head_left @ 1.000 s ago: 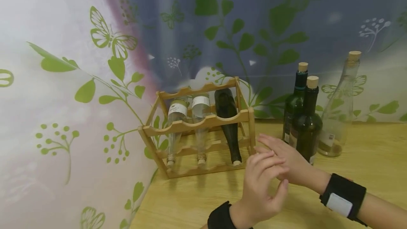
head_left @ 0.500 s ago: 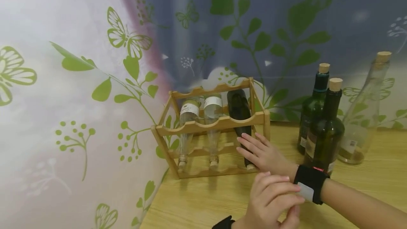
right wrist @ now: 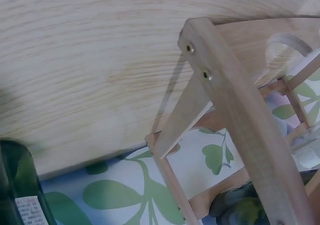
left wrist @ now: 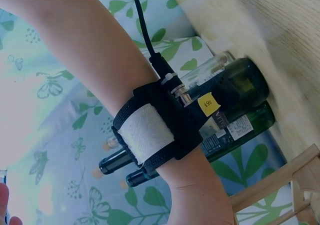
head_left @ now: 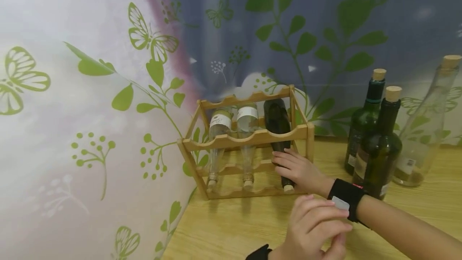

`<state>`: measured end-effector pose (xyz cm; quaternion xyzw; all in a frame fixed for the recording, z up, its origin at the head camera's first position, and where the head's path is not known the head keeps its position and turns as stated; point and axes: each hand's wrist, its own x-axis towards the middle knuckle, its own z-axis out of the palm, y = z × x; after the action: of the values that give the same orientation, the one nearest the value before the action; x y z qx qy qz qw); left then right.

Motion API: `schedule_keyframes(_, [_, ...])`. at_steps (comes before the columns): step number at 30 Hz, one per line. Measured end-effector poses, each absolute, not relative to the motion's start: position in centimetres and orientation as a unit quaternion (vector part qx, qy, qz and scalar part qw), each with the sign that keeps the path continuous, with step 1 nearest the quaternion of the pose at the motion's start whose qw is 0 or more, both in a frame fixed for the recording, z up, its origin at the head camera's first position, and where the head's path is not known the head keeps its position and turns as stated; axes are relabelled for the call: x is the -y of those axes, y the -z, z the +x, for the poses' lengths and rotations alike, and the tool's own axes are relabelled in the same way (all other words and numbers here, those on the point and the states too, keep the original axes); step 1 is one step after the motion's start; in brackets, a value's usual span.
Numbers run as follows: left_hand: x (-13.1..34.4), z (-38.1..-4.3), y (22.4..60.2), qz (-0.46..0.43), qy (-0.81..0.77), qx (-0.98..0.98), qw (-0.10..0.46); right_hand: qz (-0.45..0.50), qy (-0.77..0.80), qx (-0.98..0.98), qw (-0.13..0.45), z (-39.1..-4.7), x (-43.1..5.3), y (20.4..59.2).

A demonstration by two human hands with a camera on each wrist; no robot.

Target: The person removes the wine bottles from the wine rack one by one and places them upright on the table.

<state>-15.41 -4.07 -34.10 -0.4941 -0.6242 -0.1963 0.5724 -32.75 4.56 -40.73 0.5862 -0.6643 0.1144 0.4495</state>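
Note:
A dark wine bottle (head_left: 277, 117) lies neck-down in the right slot of a small wooden wine rack (head_left: 213, 143), its corked mouth toward me. My right hand (head_left: 297, 169) lays its fingers across this bottle's neck; the thumb is hidden. My left hand (head_left: 314, 226) is raised in front of the rack, fingers loosely bent, holding nothing. Two clear bottles with white labels, one on the left (head_left: 219, 125) and one in the middle (head_left: 247, 119), lie in the other slots. In the right wrist view, the rack's corner post (right wrist: 235, 100) crosses over the dark bottle's base (right wrist: 240, 207).
Right of the rack stand three corked bottles: a green one (head_left: 364, 123), a darker green one (head_left: 380, 143) in front and a tall clear one (head_left: 420, 143). The wooden tabletop (head_left: 231, 228) meets a leaf-and-butterfly patterned cloth (head_left: 223, 63) behind.
My right hand has left its place beside my left hand and moved left onto the dark bottle's neck. The left hand has dropped slightly. The head view has shifted, sliding the scene rightward.

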Motion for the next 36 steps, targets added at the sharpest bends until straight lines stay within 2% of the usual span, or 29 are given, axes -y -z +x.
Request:
schedule_keyframes(6, [4.3,-15.5,33.8,-0.492,0.196,0.623,0.577,0.601,-0.14,0.649,0.444,-32.2,-4.5,40.5])
schedule_keyframes(12, [4.7,-15.5,33.2,-0.481,0.218,0.609,0.592,0.62,-0.145,0.651,0.412,-29.2,-4.9,39.8])
schedule_keyframes(20, [5.0,-15.5,33.5,-0.457,0.234,0.62,0.593,0.602,-0.312,0.615,0.403,-26.6,-5.0,37.3])
schedule_keyframes(26, [5.3,-15.5,34.1,-0.45,0.251,0.625,0.586,0.625,-0.316,0.575,0.423,-25.2,-5.1,37.2])
schedule_keyframes(29, [5.5,-15.5,34.0,-0.442,0.261,0.624,0.59,0.618,-0.331,0.549,0.454,-24.0,-4.8,36.8])
schedule_keyframes(36, [5.8,-15.4,33.1,-0.462,0.294,0.57,0.613,0.645,-0.419,0.437,0.467,-20.3,-4.6,33.8])
